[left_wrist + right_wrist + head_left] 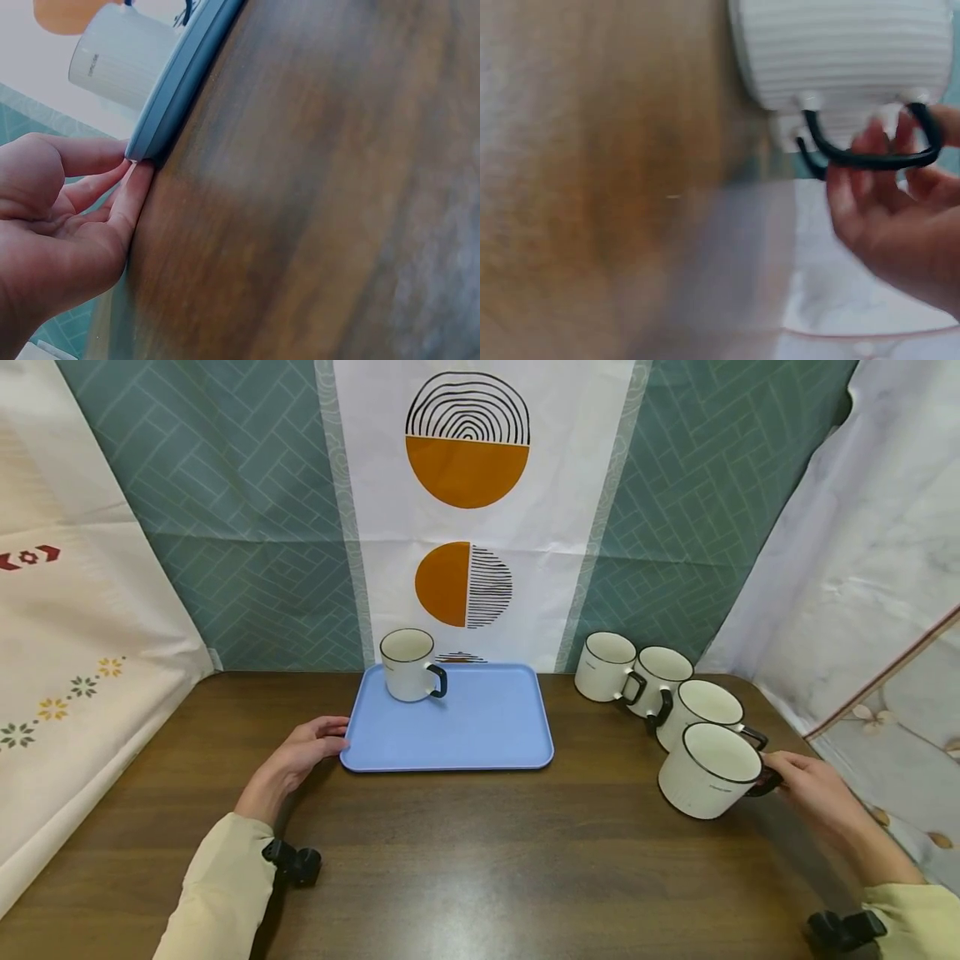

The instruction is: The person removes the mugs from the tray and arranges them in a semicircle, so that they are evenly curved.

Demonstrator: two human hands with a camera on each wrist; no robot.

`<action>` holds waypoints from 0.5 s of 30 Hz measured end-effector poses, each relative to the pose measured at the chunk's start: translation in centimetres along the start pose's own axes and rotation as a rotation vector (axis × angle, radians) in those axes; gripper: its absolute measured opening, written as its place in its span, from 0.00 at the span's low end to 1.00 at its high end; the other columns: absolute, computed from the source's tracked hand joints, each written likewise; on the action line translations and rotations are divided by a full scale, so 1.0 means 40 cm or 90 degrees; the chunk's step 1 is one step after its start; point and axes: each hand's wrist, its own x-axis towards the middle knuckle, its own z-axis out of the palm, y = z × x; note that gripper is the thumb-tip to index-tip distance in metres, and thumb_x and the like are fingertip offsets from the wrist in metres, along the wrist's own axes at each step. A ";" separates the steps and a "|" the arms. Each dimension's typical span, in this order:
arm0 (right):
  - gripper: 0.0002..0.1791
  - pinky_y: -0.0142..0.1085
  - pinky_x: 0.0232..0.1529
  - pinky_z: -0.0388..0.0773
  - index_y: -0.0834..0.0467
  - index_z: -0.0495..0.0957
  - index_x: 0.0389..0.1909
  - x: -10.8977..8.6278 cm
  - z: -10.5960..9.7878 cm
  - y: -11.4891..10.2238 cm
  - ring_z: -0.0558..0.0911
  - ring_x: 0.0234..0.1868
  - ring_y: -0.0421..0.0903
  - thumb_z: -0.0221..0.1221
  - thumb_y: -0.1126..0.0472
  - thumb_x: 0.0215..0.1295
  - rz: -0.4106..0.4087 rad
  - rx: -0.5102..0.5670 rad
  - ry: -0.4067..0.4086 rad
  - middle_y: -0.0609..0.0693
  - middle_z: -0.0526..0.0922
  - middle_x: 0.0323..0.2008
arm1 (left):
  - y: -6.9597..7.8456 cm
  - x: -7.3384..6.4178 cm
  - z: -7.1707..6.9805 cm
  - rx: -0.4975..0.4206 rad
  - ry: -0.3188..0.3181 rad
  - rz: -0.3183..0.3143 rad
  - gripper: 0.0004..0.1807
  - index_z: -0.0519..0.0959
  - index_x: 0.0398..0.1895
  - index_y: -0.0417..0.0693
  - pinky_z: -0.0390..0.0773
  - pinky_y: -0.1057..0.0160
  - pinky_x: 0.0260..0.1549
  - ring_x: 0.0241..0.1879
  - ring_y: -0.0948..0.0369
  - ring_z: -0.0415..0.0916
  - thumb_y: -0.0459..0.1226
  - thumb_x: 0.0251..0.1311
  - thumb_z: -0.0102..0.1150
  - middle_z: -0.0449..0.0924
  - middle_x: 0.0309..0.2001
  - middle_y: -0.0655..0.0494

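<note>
A light blue tray (pixel 480 735) lies on the table, a white enamel-style mug (pixel 406 672) with a black rim and handle upright on it at the back left. My left hand (pixel 303 750) pinches the tray's left edge with its fingertips; the rim (pixel 180 86) shows between thumb and fingers in the left wrist view. At the right, my right hand (pixel 817 793) grips the black handle (pixel 877 160) of the nearest white mug (pixel 705 781), fingers passing through the loop. This mug stands upright, its base close to the table; whether it touches is unclear.
Behind the held mug, three similar mugs, a front one (pixel 678 720), a middle one (pixel 651 672) and a back one (pixel 603 670), stand close together in a slanting row. The brown wooden table (pixel 465 860) meets a patterned cloth backdrop (pixel 262 602) at the back.
</note>
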 end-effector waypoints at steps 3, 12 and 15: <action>0.21 0.26 0.31 0.70 0.68 0.79 0.40 0.002 -0.006 -0.029 0.71 0.32 0.28 0.47 0.54 0.75 -0.022 -0.142 0.039 0.35 0.76 0.30 | -0.003 -0.001 -0.002 0.001 0.001 0.007 0.30 0.54 0.69 0.25 0.72 0.68 0.49 0.57 0.48 0.64 0.29 0.67 0.50 0.59 0.63 0.30; 0.10 0.19 0.35 0.73 0.51 0.78 0.41 0.001 -0.014 -0.190 0.78 0.36 0.25 0.48 0.55 0.75 -0.108 0.030 0.090 0.29 0.81 0.34 | -0.007 0.003 0.000 0.003 -0.003 0.011 0.30 0.54 0.68 0.25 0.72 0.69 0.49 0.56 0.49 0.65 0.29 0.68 0.49 0.59 0.63 0.30; 0.08 0.20 0.37 0.73 0.48 0.80 0.41 0.015 0.007 -0.255 0.80 0.38 0.28 0.51 0.57 0.74 -0.147 0.133 0.063 0.34 0.83 0.36 | -0.004 0.004 -0.002 0.005 -0.004 0.013 0.30 0.54 0.68 0.25 0.72 0.69 0.50 0.57 0.48 0.64 0.29 0.68 0.49 0.59 0.63 0.30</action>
